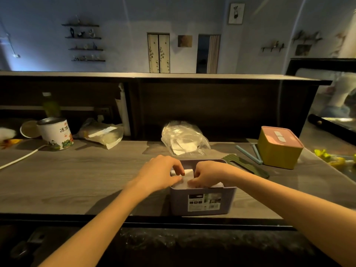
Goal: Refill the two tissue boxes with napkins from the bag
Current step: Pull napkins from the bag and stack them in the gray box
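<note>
While both hands worked inside open purple box (202,201) at worktop (77,180) near edge, left hand (160,173) and right hand (208,175) had fingers curled, pinching white napkins (187,180) from above. Napkins directly under both grips, stack filling box, long axis left-right. Bag (184,139), clear plastic, few napkins left, lay just behind box. Yellow box (277,151), pink lid on, toward right far corner; right hand nearer.

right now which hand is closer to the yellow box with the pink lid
Right. The right hand is in the purple box, on the side toward the yellow box; the left hand sits farther left, across the napkins.
</note>
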A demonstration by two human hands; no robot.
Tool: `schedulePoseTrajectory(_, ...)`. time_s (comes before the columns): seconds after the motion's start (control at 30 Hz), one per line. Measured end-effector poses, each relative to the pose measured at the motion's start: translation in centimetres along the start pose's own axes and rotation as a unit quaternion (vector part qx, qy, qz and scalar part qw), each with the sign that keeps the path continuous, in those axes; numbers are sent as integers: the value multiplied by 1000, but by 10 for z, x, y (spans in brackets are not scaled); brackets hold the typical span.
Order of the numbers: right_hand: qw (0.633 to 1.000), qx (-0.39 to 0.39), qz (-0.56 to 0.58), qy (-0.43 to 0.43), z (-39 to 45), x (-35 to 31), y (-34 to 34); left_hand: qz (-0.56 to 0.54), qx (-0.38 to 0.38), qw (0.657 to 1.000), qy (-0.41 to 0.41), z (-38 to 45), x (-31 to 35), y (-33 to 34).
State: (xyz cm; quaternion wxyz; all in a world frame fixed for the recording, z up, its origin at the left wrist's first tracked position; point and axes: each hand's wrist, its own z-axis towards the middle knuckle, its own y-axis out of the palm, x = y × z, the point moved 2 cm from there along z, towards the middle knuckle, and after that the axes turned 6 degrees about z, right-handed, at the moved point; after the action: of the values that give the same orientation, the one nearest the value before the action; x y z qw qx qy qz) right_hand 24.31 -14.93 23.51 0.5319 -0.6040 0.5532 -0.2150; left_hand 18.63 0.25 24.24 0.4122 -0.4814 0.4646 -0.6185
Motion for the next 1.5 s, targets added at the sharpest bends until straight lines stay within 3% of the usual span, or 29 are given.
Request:
schedulePoseTrajectory(0.17,999,14,-26,-12,0,4,-5,63,-59,996,-13,8,3,6)
schedulePoseTrajectory(0.3,998,-4,63,-30,-3,12,-13,88,-105,991,-4,13,3,0)
schedulePoseTrajectory(0.47,987,-9,153,-52,-7,26,-48,-14,-47,999,-10,21,-9,-29)
schedulePoseTrajectory(0.67,956,111,255,-99,49,54,-67,-147,67,985,-61,64,-42,-30)
schedulePoseTrajectory(0.8,967,159,159,-118,118,72,-50,-145,75,983,-77,120,-62,17)
schedulePoseTrajectory(0.9,957,171,174,-156,155,75,-38,-187,97,972,-106,158,-66,48)
schedulePoseTrajectory(1.07,923,301,102,-218,199,77,-45,-233,225,932,-160,188,-71,82)
schedulePoseTrajectory(1.17,942,276,34,-189,216,81,-46,-204,205,942,-169,196,-79,93)
schedulePoseTrajectory(1.27,951,264,60,-152,223,81,-39,-215,172,942,-190,199,-89,98)
schedulePoseTrajectory(1.4,952,271,82,-114,229,71,-27,-375,127,893,-212,200,-91,99)
schedulePoseTrajectory(1.5,953,273,84,-99,230,67,-21,-456,144,851,-216,197,-87,98)
